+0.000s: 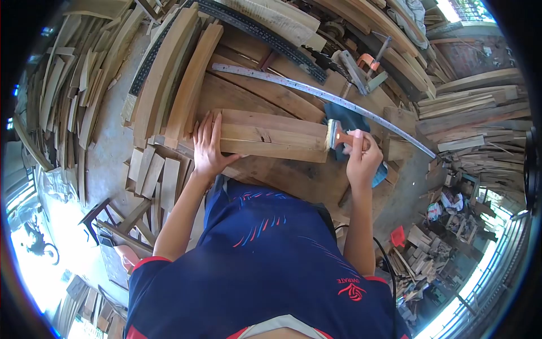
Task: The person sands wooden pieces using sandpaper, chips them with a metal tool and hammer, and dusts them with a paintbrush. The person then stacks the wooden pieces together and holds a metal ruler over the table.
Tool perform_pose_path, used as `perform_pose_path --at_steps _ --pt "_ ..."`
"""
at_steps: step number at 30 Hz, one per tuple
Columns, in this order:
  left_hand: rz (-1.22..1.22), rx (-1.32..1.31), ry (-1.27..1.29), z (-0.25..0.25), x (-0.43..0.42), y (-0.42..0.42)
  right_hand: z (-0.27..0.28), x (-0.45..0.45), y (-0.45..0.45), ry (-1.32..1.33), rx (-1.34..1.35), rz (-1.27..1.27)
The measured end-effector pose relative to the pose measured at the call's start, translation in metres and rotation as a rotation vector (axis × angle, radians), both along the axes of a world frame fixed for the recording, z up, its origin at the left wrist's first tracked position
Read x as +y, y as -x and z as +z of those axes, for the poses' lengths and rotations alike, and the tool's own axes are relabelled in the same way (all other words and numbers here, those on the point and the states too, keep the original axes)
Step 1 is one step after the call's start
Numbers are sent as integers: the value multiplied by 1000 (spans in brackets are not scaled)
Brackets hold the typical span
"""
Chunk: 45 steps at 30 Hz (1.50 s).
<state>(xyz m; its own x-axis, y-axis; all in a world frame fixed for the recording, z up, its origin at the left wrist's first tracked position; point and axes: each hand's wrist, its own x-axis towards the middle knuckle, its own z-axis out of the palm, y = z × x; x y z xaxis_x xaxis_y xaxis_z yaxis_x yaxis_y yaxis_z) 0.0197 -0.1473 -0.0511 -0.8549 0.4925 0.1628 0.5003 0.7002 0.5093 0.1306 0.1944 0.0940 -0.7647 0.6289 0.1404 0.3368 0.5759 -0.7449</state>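
- Left hand [209, 148]: laid on the left end of a wooden block [271, 137], fingers spread, thumb out along the near edge; pressing flat rather than wrapped round it.
- Right hand [364, 155]: fingers closed round the wooden handle of a flat brush [333, 134] — firm hold, by the look of it.
- Brush: head at the right end of the block, apparently touching it; metal band between handle and pale edge.
- Block: lies crosswise on the wooden work surface [299, 181], just in front of the person's torso, between the two hands. Joint lines run along its length; a small dark mark sits near its middle.
- Blue cloth [347, 117]: beyond the brush, partly behind it and the right hand.
- Long pale measuring strip [322, 90]: slants across, beyond the block, from upper left down to the right; looks curved in this view.
- Wooden lengths [195, 85]: standing side by side past the left hand, near the block's left end.
- Orange clamp [370, 62]: farther off, beyond the strip — near stacked timber [480, 118] at right.
- Red object [398, 236]: low at right, well apart from the work; kind unclear.
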Motion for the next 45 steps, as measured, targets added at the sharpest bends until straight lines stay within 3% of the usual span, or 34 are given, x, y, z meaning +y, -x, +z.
perform_pose_path --at_steps 3,6,9,12,17,20,23,26,30,31,35,38,39,42,45 --pt "1 3 -6 1 0 1 15 13 0 147 -301 89" --pt "-1 -2 -10 2 1 1 21 6 8 140 -241 47" --pt "0 4 -9 1 0 0 6 4 19 19 137 -48" --pt "-4 8 -3 1 0 1 13 9 17 -6 -71 110" --pt "6 17 -7 1 0 0 45 9 16 304 -494 316" --pt "2 17 -12 0 1 1 53 1 22 292 -433 312" --pt "4 4 -11 0 -1 -1 25 4 29 -31 -45 310" --pt "2 18 -8 0 0 1 37 -3 27 -38 -292 476" --pt "6 15 3 0 0 1 61 -7 32 386 -594 457" --pt "8 14 4 1 0 0 57 -5 30 531 -544 476" --pt "3 20 1 1 1 1 58 -9 28 375 -561 508" --pt "10 4 -10 2 1 0 37 -8 28 130 -163 431" --pt "13 6 -6 2 1 1 37 -10 31 20 -147 418" --pt "12 4 3 2 2 0 33 -14 27 17 -224 582" --pt "17 0 5 3 1 0 55 -20 26 277 -577 685"
